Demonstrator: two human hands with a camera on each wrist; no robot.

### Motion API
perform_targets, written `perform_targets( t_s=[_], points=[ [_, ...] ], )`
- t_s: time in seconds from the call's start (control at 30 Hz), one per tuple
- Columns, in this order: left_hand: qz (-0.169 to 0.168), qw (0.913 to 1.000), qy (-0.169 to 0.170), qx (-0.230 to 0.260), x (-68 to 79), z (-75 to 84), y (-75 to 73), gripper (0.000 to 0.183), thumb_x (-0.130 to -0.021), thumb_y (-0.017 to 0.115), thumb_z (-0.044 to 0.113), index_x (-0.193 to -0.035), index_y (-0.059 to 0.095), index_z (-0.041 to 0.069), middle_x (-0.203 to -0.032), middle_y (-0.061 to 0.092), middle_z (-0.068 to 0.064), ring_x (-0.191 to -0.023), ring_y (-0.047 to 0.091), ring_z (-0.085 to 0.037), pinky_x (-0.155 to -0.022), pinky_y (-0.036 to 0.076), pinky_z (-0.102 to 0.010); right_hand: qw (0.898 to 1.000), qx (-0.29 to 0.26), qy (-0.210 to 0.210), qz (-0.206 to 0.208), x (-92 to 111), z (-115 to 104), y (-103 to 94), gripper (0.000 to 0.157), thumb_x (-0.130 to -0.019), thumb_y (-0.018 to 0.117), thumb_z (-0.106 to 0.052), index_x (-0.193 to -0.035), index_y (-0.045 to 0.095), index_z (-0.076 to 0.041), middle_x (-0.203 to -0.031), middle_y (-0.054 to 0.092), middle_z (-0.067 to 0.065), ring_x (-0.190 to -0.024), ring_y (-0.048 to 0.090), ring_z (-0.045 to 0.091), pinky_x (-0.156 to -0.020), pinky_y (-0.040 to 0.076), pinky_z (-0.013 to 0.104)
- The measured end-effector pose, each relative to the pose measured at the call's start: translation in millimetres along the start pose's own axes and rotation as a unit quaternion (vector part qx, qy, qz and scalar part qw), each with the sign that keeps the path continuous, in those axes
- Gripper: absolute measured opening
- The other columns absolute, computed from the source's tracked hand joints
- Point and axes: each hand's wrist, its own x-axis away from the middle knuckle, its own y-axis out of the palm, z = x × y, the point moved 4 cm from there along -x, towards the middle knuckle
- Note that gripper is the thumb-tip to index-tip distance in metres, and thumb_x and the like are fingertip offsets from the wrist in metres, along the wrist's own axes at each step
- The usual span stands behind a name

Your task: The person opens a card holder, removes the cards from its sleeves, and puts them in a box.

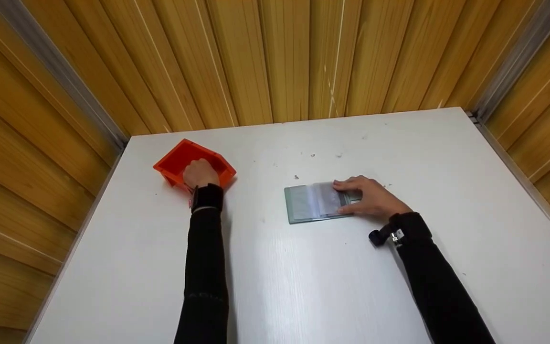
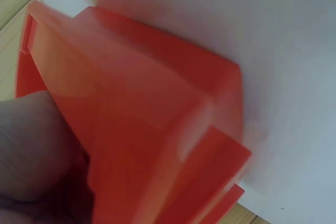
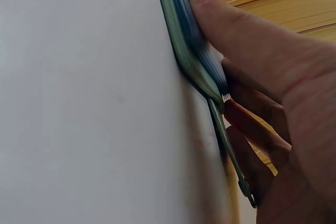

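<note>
An orange-red plastic bin (image 1: 222,165) stands at the left of the table, and my left hand (image 1: 200,172) reaches down into it. The bin's wall (image 2: 131,93) hides the fingertips in the left wrist view, so whether they hold anything is not visible. At the middle lies an opened card holder (image 1: 299,205) with a green cover and clear plastic sleeves. My right hand (image 1: 373,196) holds its right part between thumb and fingers. In the right wrist view the thumb (image 3: 236,24) lies against the stacked sleeves (image 3: 197,40), the other fingers farther back.
Both the bin and the card holder are on a white table (image 1: 275,277). Wood-patterned panels (image 1: 284,62) rise behind it and at both sides. A small black camera (image 1: 377,237) is strapped to the right wrist, just above the tabletop. Small dark marks dot the table's far half.
</note>
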Motion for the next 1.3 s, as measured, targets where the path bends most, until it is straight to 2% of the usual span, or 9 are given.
perform_targets(
  t_s=[0.4,0.57,0.63,0.77,0.9,0.97,1.07,1.2,1.3],
  points=[
    [0.011,0.9997,0.010,0.017,0.3,-4.7,-0.8,0.031,-0.106,0.051,0.009,-0.128,0.069,-0.002,-0.119,0.073,-0.020,-0.107,0.070,-0.032,-0.096,0.059,-0.042,1.000,0.011,-0.004,-0.006,-3.5,-1.1,1.7,0.071,-0.079,0.090,-0.039,-0.143,0.064,-0.021,-0.151,0.058,0.003,-0.137,0.049,0.028,-0.118,0.037,0.051],
    [0.068,0.9968,0.020,0.038,0.7,-8.0,-13.5,0.028,-0.104,0.057,0.007,-0.125,0.070,-0.005,-0.113,0.075,-0.023,-0.102,0.074,-0.034,-0.093,0.061,-0.044,1.000,0.023,-0.012,-0.009,-4.8,-0.8,1.7,0.071,-0.081,0.089,-0.039,-0.143,0.063,-0.020,-0.151,0.058,0.006,-0.137,0.049,0.031,-0.117,0.037,0.053],
    [0.113,0.9914,0.035,0.056,3.1,-6.8,-24.0,0.026,-0.103,0.057,0.005,-0.122,0.071,-0.007,-0.109,0.076,-0.024,-0.099,0.075,-0.036,-0.090,0.062,-0.044,1.000,0.025,-0.012,-0.008,-5.2,-1.0,1.1,0.070,-0.081,0.089,-0.038,-0.143,0.063,-0.020,-0.149,0.059,0.007,-0.136,0.050,0.031,-0.117,0.037,0.053],
    [0.194,0.9718,0.076,0.110,12.9,-4.0,-48.6,0.025,-0.102,0.056,0.003,-0.118,0.072,-0.008,-0.105,0.076,-0.026,-0.096,0.075,-0.039,-0.090,0.062,-0.046,1.000,0.022,-0.014,-0.006,-6.0,-1.8,1.5,0.070,-0.080,0.090,-0.036,-0.143,0.063,-0.020,-0.149,0.059,0.006,-0.135,0.050,0.030,-0.117,0.037,0.052],
    [0.236,0.9555,0.108,0.141,31.3,2.1,-67.9,0.027,-0.103,0.059,0.009,-0.122,0.071,-0.007,-0.108,0.076,-0.025,-0.096,0.075,-0.039,-0.090,0.062,-0.045,1.000,0.023,-0.017,-0.014,-5.9,-2.5,3.4,0.070,-0.081,0.089,-0.038,-0.143,0.063,-0.019,-0.149,0.059,0.007,-0.135,0.051,0.031,-0.117,0.038,0.053],
    [0.242,0.9470,0.142,0.157,45.0,11.0,-72.8,0.030,-0.102,0.064,0.012,-0.126,0.069,-0.006,-0.114,0.074,-0.025,-0.100,0.074,-0.038,-0.092,0.061,-0.044,0.999,0.027,-0.015,-0.014,-4.7,-2.1,3.0,0.070,-0.081,0.089,-0.037,-0.143,0.063,-0.019,-0.148,0.059,0.009,-0.134,0.051,0.032,-0.116,0.038,0.053],
    [0.210,0.9303,0.232,0.191,70.8,33.3,-71.8,0.036,-0.098,0.071,0.016,-0.130,0.068,-0.002,-0.124,0.071,-0.022,-0.111,0.070,-0.037,-0.098,0.058,-0.044,0.999,0.038,-0.013,-0.008,-2.8,-1.0,0.4,0.069,-0.082,0.089,-0.036,-0.143,0.063,-0.019,-0.145,0.061,0.010,-0.133,0.052,0.032,-0.115,0.039,0.053],
    [0.080,0.9005,0.374,0.208,110.1,68.3,-51.3,0.053,-0.091,0.082,0.021,-0.137,0.064,0.004,-0.136,0.065,-0.017,-0.124,0.062,-0.033,-0.106,0.053,-0.044,0.999,0.043,-0.012,-0.005,-1.7,-0.4,-1.9,0.069,-0.082,0.089,-0.037,-0.144,0.062,-0.019,-0.145,0.061,0.011,-0.132,0.052,0.032,-0.113,0.040,0.053],
    [-0.002,0.8790,0.443,0.177,137.0,89.1,-26.9,0.063,-0.087,0.085,0.024,-0.142,0.061,0.006,-0.138,0.063,-0.015,-0.126,0.060,-0.032,-0.108,0.052,-0.043,0.999,0.040,-0.012,-0.008,-1.7,-0.9,-1.2,0.069,-0.082,0.089,-0.037,-0.144,0.062,-0.019,-0.146,0.060,0.011,-0.133,0.052,0.033,-0.114,0.040,0.053]
  ],
)
